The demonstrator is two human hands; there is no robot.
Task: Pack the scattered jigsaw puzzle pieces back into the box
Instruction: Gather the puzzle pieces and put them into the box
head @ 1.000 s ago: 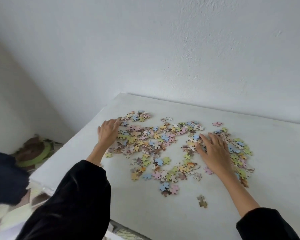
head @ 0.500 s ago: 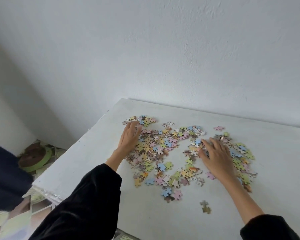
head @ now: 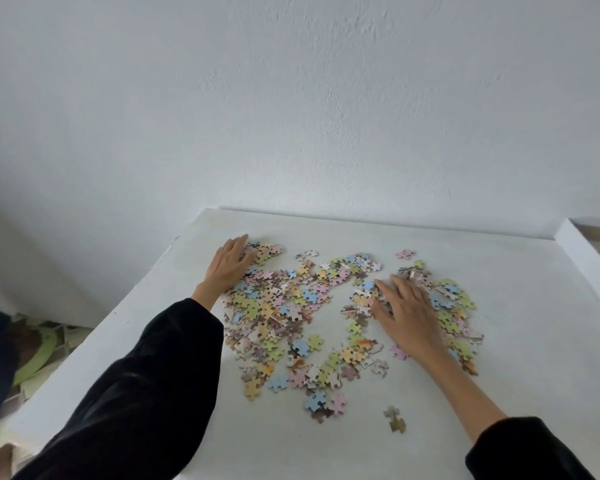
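Honestly I can't read any text here, no labels, brands or numbers on the puzzle pieces (head: 291,306) or the white table (head: 499,341) under my hands.

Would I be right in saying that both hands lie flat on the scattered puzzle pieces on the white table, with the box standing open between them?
Not quite: the head view shows no box. The left hand and right hand do lie flat on the scattered puzzle pieces on the white table, but only pieces and bare tabletop lie between them.
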